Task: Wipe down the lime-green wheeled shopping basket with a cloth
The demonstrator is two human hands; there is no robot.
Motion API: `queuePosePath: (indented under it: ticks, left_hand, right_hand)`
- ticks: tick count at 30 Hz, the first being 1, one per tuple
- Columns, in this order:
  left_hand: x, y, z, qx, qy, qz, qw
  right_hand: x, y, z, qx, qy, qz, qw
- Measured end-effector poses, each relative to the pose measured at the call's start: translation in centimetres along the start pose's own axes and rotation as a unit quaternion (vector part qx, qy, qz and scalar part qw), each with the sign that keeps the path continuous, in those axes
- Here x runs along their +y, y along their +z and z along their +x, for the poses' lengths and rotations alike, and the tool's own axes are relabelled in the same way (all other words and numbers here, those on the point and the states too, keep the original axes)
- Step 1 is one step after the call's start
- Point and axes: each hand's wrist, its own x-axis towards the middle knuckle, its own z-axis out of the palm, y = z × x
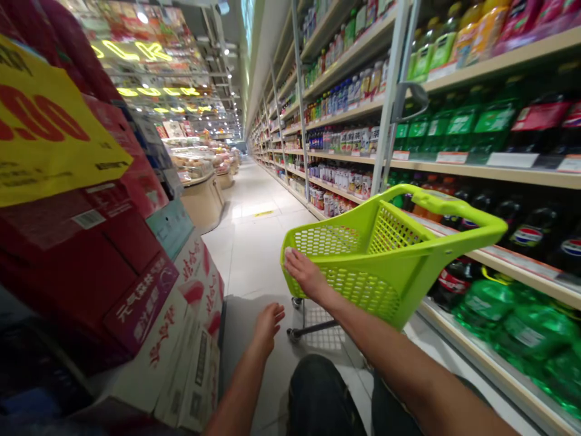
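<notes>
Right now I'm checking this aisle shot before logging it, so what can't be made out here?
- Head view: inside of the green cart, hidden by its own mesh walls.
- Right hand: fingertips curl over the cart's rim, out of sight.
- Left hand: seen from behind, palm hidden.
- Yellow price sign: cut off by the left edge.
- Bottle labels on the lower right shelf: blurred.

Plastic cart [385, 254], cardboard boxes [181, 327], glossy floor tiles [254, 242]
Cart is showing matt lime plastic mesh over a dark metal frame [313, 327]; boxes looking printed, smooth; bottles [521, 327] shining glossy; yellow sign [45, 133] looking like matt paper; shelves [499, 175] looking like pale wood
</notes>
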Motion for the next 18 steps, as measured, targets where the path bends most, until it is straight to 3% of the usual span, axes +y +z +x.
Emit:
queuePosePath:
  ticks: [3,6,11,13,18]
  left_hand:
    - [-0.8,0.7,-0.1,-0.004,0.029,0.051,0.998]
    - [-0.8,1.9,0.3,0.006,0.080,0.102,0.992]
    - [0.8,4.8,0.9,0.033,0.194,0.194,0.961]
    - [1.4,5.9,0.6,0.028,0.237,0.232,0.943]
    - [1.3,7.4,-0.2,0.016,0.322,0.319,0.891]
  right_hand:
    - [0.2,2.3,-4.6,-0.066,-0.022,-0.023,0.997]
    - [0.1,2.3,-8.3,-0.072,-0.019,-0.024,0.997]
    - [2.2,-1.8,-6.1,0.035,0.019,-0.046,0.998]
    - [2.7,-2.3,-6.2,0.027,0.022,-0.065,0.997]
    - [1.6,-1.6,-10.3,-0.021,-0.009,-0.070,0.997]
